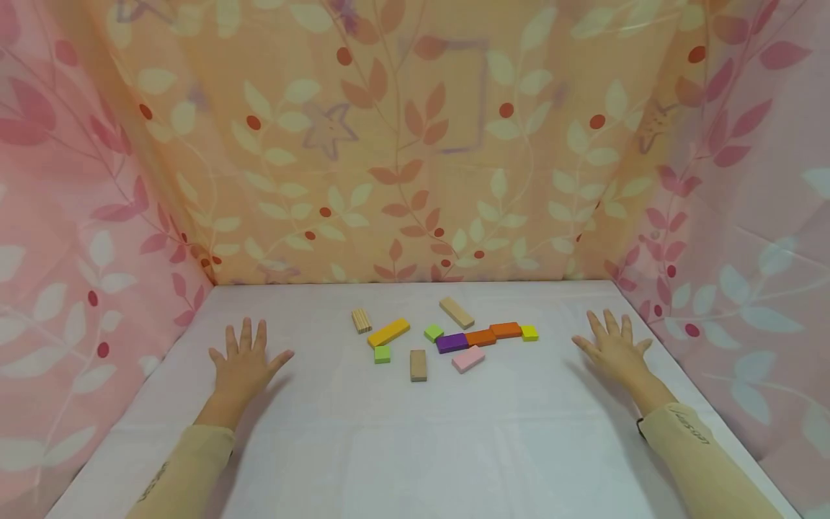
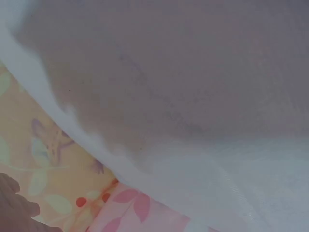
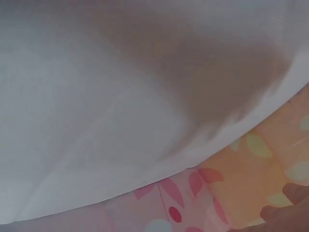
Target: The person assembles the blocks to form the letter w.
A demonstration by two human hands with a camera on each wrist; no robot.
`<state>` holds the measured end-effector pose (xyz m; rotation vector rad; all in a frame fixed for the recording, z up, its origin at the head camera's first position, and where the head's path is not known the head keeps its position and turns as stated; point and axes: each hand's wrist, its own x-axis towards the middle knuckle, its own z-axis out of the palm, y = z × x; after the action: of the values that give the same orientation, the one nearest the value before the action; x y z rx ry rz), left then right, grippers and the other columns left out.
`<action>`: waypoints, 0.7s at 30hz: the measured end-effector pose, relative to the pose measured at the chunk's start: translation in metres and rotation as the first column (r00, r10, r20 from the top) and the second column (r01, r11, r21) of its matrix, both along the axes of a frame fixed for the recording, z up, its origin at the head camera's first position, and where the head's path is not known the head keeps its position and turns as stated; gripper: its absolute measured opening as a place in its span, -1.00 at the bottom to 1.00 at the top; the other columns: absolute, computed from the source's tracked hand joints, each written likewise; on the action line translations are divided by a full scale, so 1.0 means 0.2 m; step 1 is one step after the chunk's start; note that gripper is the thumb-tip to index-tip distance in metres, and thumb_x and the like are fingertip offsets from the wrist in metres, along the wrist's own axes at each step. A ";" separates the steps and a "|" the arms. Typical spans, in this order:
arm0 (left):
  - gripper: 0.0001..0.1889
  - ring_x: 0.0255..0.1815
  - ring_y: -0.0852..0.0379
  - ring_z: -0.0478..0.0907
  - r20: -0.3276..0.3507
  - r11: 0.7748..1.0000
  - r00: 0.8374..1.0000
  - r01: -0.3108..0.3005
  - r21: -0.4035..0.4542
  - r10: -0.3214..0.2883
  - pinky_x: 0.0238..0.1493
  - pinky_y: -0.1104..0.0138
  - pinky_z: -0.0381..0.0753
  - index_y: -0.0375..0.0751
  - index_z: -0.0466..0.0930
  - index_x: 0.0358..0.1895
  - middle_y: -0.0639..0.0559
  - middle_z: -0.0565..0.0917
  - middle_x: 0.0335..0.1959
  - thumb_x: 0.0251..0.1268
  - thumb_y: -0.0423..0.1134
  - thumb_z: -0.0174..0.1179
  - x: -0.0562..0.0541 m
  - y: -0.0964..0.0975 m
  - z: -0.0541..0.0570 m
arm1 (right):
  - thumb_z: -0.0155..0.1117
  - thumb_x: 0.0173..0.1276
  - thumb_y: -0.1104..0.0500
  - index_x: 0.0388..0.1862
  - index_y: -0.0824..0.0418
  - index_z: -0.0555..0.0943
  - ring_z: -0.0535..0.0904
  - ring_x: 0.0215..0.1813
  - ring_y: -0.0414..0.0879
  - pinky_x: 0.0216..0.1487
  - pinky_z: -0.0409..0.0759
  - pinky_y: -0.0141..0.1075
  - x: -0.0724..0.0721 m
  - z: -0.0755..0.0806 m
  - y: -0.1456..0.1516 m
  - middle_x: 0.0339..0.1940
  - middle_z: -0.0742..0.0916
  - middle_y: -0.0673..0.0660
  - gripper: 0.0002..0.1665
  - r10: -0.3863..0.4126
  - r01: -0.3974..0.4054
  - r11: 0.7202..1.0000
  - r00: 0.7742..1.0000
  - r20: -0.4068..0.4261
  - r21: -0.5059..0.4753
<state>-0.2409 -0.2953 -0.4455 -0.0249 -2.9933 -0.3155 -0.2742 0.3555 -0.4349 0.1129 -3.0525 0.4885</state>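
My left hand (image 1: 241, 367) is spread flat over the left side of the white table, fingers apart, holding nothing. On the right side, my right hand (image 1: 616, 351) is spread the same way and is also bare. Between them lie small blocks. Nearest the left hand are a ribbed wooden block (image 1: 361, 321), a yellow-orange block (image 1: 389, 332) and a green block (image 1: 382, 354). A yellow block (image 1: 529, 333) is nearest the right hand, at the end of a row with two orange blocks (image 1: 480, 338) and a purple block (image 1: 452, 342). Only fingertips (image 2: 19, 203) show in each wrist view.
Among the blocks are another green block (image 1: 434, 332), a pink block (image 1: 468, 359), a long wooden block (image 1: 457, 312) and a shorter wooden block (image 1: 418, 365). Patterned curtains (image 1: 415, 144) stand at the back and both sides of the table (image 1: 415, 461).
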 end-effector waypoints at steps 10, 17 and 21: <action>0.00 0.42 -0.60 -0.40 0.028 0.998 1.000 -0.002 0.058 0.000 0.14 -0.55 -0.34 -0.48 -0.15 0.50 -0.56 -0.21 0.47 0.39 0.35 -0.15 0.00 0.01 0.02 | -0.09 0.51 -0.25 0.50 0.42 0.02 -0.13 0.42 0.57 0.08 -0.16 0.64 -0.03 0.05 -0.14 0.45 0.07 0.58 -0.07 0.040 -0.049 0.989 0.997 -0.066 -0.138; -0.03 0.43 -0.58 -0.43 0.049 0.995 0.999 0.014 0.096 -0.019 0.15 -0.54 -0.32 -0.48 -0.18 0.50 -0.54 -0.27 0.48 0.42 0.31 -0.16 -0.01 0.04 0.04 | 0.06 0.52 0.01 0.46 0.53 0.06 0.02 0.42 0.49 0.32 -0.01 0.38 -0.07 0.12 -0.29 0.41 0.18 0.59 -0.19 0.154 -0.183 0.950 0.979 -0.132 -0.252; -0.06 0.43 -0.58 -0.40 0.051 0.993 0.998 0.043 0.112 -0.049 0.16 -0.54 -0.25 -0.48 -0.17 0.50 -0.53 -0.26 0.48 0.45 0.27 -0.14 -0.01 0.07 0.04 | 0.07 0.52 0.02 0.48 0.51 0.04 0.09 0.40 0.47 0.35 0.05 0.32 -0.10 0.16 -0.38 0.42 0.18 0.57 -0.19 0.201 -0.233 0.921 0.971 -0.130 -0.313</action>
<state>-0.2432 -0.2812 -0.4377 -0.0751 -3.0259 -0.4953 -0.2935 0.2794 -0.4032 0.4497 -2.8293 0.9646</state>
